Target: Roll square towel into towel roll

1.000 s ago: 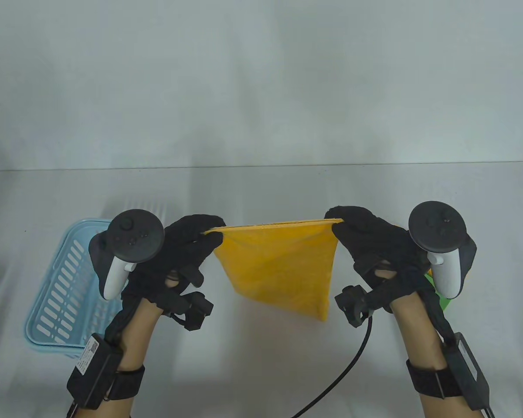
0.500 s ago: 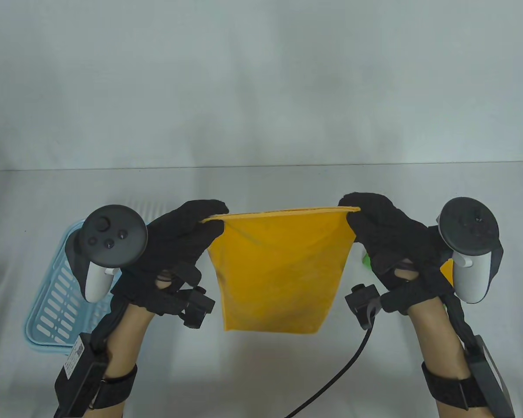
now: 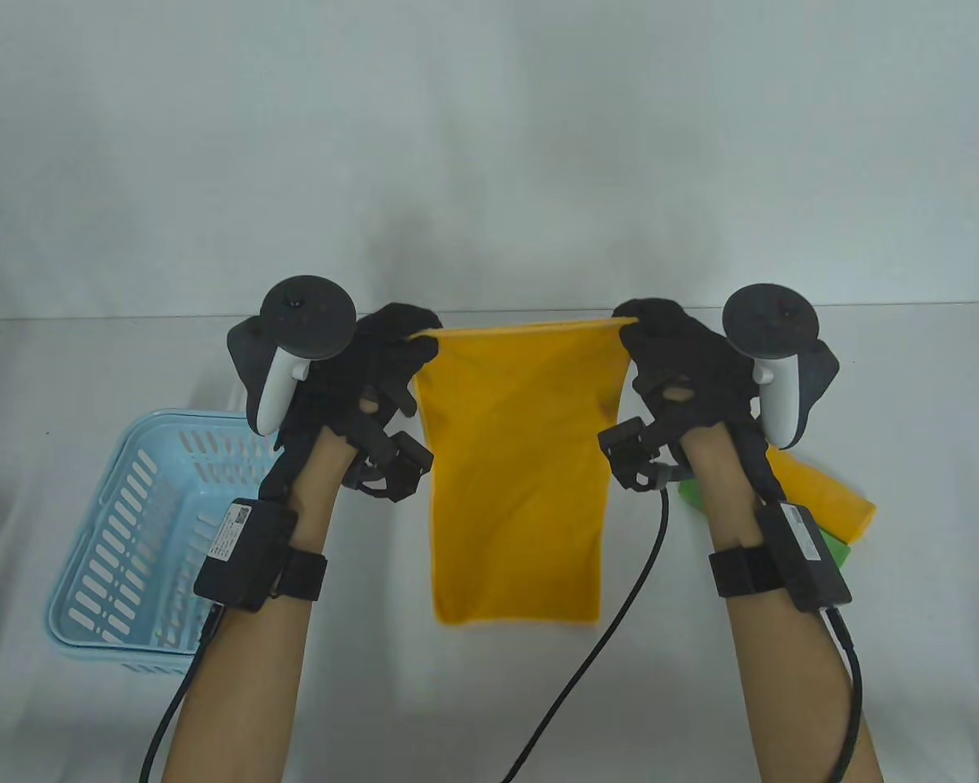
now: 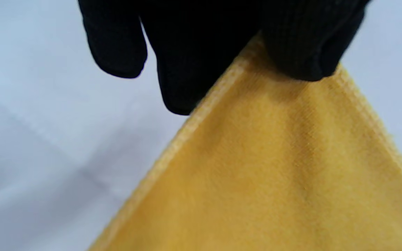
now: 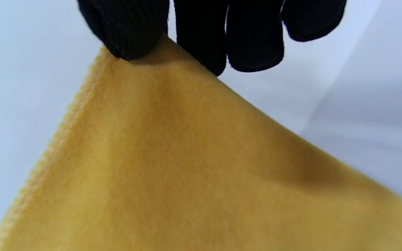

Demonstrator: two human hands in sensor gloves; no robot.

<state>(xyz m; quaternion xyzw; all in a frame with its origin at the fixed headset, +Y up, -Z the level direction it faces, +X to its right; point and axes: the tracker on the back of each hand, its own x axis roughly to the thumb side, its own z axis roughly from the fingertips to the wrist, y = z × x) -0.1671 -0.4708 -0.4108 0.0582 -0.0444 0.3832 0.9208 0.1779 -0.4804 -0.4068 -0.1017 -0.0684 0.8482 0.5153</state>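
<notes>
The left hand (image 3: 383,359) and the right hand (image 3: 677,359) are seen raised above the table (image 3: 489,701), each pinching one upper corner of the yellow towel (image 3: 518,473). The top edge is drawn taut between the two hands, and the cloth is let hang downward, its lower edge lying toward the near side of the table. Whether that edge touches the surface cannot be told.

In the left wrist view, the corner of the towel (image 4: 274,167) is shown clamped between the thumb and a gloved finger (image 4: 180,69), with the stitched hem running down from the grip; a further finger is seen curled free of the cloth. In the right wrist view, the opposite corner (image 5: 187,157) is held likewise beneath the fingers (image 5: 131,28). These grips are hidden in the table view, where only the backs of the gloves and the trackers are shown.

A light blue basket (image 3: 106,555) is shown only in the table view, at the left; nothing is seen inside it. Folded cloths (image 3: 832,510), yellow over green, are seen lying to the right, partly hidden by the right forearm.
</notes>
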